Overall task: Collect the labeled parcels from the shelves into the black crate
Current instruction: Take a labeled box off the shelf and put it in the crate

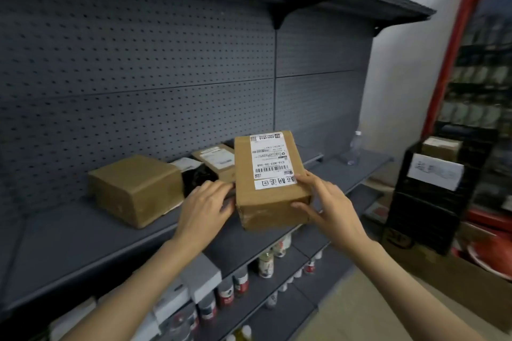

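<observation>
Head view: both hands, left [206, 206] and right [327, 203], grip the parcel [267, 180], long axis 12–6. Crate [432, 202] at 3 o'clock, right hand nearer.

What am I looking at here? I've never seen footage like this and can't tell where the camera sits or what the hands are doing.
The single picture comes from a camera worn on a person's head, looking forward and down, so the two bare arms are the wearer's own. Both hands hold a labelled cardboard parcel over a grey shelf: the left hand against its left side, the right hand in a grip round its near right corner. On the shelf behind lie a plain brown box, a black bag and a flat labelled parcel. The black crate stands at the right, with a parcel already inside.
</observation>
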`<state>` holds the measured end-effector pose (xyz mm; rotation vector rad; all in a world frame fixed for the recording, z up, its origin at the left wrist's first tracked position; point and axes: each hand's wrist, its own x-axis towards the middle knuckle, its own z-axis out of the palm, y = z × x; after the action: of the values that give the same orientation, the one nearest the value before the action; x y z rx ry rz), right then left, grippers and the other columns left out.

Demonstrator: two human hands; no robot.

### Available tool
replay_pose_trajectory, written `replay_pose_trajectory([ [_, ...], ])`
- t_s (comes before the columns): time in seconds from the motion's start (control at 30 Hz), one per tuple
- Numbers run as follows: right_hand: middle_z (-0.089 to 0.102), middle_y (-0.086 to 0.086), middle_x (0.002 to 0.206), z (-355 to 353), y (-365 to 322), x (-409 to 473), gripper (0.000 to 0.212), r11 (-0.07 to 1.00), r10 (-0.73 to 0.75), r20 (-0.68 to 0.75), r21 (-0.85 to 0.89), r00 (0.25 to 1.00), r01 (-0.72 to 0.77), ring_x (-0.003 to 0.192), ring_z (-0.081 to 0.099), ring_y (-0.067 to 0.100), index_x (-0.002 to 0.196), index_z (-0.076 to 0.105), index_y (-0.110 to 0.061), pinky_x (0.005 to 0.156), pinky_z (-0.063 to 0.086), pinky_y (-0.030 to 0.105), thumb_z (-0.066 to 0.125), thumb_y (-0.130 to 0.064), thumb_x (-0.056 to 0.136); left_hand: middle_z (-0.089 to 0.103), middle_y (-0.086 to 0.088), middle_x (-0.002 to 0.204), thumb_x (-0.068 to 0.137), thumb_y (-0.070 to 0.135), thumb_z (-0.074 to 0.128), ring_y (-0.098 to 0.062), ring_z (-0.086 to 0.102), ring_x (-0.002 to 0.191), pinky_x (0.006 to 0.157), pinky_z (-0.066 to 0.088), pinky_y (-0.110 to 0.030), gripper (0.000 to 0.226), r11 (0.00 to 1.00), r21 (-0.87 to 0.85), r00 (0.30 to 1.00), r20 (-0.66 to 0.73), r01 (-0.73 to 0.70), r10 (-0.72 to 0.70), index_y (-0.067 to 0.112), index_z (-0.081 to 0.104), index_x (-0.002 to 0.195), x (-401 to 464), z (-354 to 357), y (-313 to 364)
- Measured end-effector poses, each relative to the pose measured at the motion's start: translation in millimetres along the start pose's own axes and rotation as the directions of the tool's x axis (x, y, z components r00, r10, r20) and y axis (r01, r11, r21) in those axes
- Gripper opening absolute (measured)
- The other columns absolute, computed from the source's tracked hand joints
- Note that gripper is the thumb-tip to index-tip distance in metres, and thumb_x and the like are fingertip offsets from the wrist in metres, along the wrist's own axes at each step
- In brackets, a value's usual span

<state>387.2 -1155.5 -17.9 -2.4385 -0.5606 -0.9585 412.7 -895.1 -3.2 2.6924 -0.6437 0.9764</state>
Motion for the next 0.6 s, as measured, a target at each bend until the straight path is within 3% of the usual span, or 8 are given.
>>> replay_pose_trajectory([
  [0.1,0.055,-0.002,0.133,-39.0,50.9,-35.2,0.049,0.994,0.088,-0.013,-0.072,0.996,-0.088,0.106,0.046,0.011,0.124,0.049,-0.027,0.084,0.037,0.020,0.063,-0.044,0.081,0.068,-0.003,0.089,0.070,0.013,0.072,-0.025,0.064,0.080,0.063,0.049,-0.029,0.024,0.993,-0.096,0.997,0.011,-0.074,0.075,0.010,0.066,0.093,21.3,44.1,63.0],
  [0.17,0.055,-0.004,0.132,-60.3,82.4,-57.2,0.050,0.983,0.156,-0.022,-0.095,0.987,-0.158,0.102,0.048,0.010,0.121,0.049,-0.028,0.081,0.041,0.023,0.071,-0.040,0.078,0.068,-0.002,0.090,0.077,0.021,0.061,-0.023,0.063,0.080,0.064,0.048,-0.028,0.021,0.982,-0.142,0.991,0.024,-0.125,0.129,0.011,0.066,0.094,34.4,70.4,99.9],
  [0.27,0.054,-0.008,0.132,-86.4,125.5,-83.5,0.050,0.957,0.267,-0.026,-0.114,0.963,-0.268,0.096,0.055,0.014,0.118,0.051,-0.026,0.077,0.044,0.026,0.076,-0.033,0.076,0.068,-0.002,0.091,0.079,0.032,0.041,-0.022,0.062,0.081,0.068,0.042,-0.028,0.038,0.960,-0.194,0.975,0.057,-0.201,0.215,0.010,0.066,0.097,58.1,110.0,144.1],
  [0.37,0.053,-0.008,0.133,-103.7,173.1,-102.8,0.054,0.929,0.334,-0.042,-0.155,0.942,-0.336,0.098,0.056,0.015,0.116,0.048,-0.030,0.076,0.041,0.025,0.079,-0.028,0.072,0.068,-0.001,0.089,0.078,0.032,0.044,-0.022,0.061,0.077,0.067,0.038,-0.026,0.036,0.935,-0.232,0.956,0.060,-0.267,0.288,0.010,0.066,0.095,84.9,152.5,184.6],
  [0.43,0.052,-0.008,0.134,-112.1,205.8,-114.0,0.055,0.902,0.391,-0.056,-0.174,0.919,-0.395,0.099,0.058,0.016,0.117,0.046,-0.033,0.077,0.043,0.025,0.079,-0.029,0.073,0.068,0.000,0.088,0.077,0.031,0.048,-0.022,0.062,0.077,0.064,0.045,-0.028,0.032,0.919,-0.257,0.944,0.061,-0.298,0.323,0.011,0.066,0.094,104.2,183.7,211.3],
  [0.6,0.053,-0.008,0.133,-126.8,301.8,-121.4,0.054,0.851,0.480,-0.102,-0.184,0.871,-0.491,0.104,0.059,0.018,0.118,0.047,-0.030,0.081,0.050,0.034,0.076,-0.026,0.073,0.068,0.002,0.090,0.079,0.036,0.040,-0.019,0.062,0.079,0.064,0.047,-0.026,0.039,0.867,-0.346,0.910,0.078,-0.358,0.406,0.013,0.067,0.096,169.5,263.4,272.0],
])
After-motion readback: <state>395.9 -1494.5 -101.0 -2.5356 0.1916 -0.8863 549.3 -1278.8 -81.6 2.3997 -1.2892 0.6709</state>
